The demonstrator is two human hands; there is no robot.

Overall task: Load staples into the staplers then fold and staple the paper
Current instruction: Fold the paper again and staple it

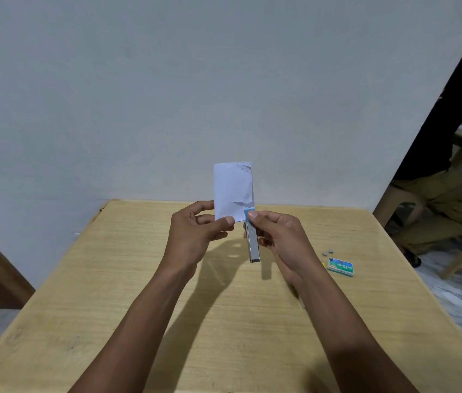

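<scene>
Table [139,279]: box [340,267] (contents unseen); left hand [196,234] paper [231,188], right hand [283,236] stapler [253,245].

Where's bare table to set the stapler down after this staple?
Bare: the left half of the table, from its left edge to the left hand, and the near strip along its front edge. Crowded: the right side, where the staple box and loose staples lie past the right hand.

White paper [232,191], blue-and-silver stapler [252,242], tan table [139,279].
</scene>
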